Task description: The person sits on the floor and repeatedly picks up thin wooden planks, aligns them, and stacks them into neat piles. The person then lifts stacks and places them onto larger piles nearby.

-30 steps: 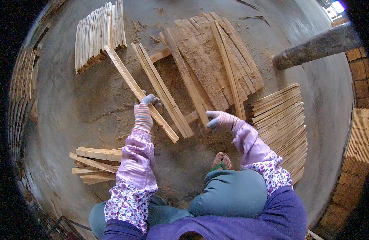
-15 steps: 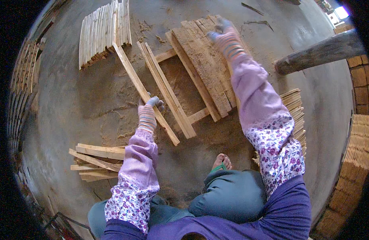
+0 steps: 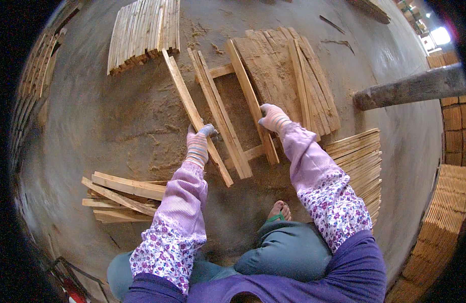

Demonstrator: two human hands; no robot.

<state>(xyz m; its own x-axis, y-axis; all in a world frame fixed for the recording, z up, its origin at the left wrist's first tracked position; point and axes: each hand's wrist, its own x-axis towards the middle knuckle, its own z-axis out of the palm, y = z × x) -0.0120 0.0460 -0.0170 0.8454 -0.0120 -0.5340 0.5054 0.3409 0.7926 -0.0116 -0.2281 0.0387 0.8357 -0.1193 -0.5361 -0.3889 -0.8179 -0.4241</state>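
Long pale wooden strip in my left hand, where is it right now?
In the head view, the long pale wooden strip slants left of centre, in your striped-gloved left hand, just left of two side-by-side wooden strips.

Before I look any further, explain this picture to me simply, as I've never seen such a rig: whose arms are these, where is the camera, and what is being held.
There is no machine here: the arms belong to a person working by hand, in knitted gloves and flowered sleeves. The camera sits on the person's head, looking down; its fisheye lens bends straight edges.

The left hand grips a long, pale wooden strip. The right hand touches a narrow, brown wooden strip; whether it grips it is hard to tell. Between them lies a pair of pale wooden strips.

On the smooth grey floor are also wide, sawdust-covered wooden boards, a neat stack of pale slats at the upper left, and a loose wood pile at the lower left.
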